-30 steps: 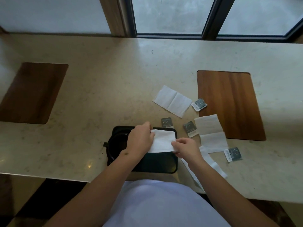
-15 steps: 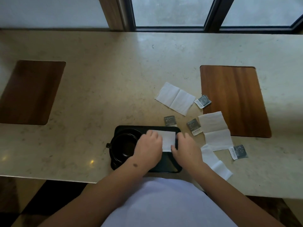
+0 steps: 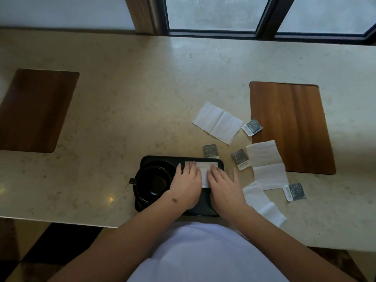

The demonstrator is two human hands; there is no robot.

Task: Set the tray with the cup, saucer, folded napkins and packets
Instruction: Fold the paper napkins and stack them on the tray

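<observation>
On beige stone counter (image 3: 142,98) below windows (image 3: 211,13), left hand (image 3: 186,186) and right hand (image 3: 223,188) press flat, fingers spread, on a folded napkin (image 3: 204,169) at the black tray's (image 3: 203,209) twelve o'clock edge.

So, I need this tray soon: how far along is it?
Done: the cup sits on its saucer on the tray. In hand: both hands, left and right, press one napkin flat there. Left: three napkins and four packets lie on the counter.
</observation>
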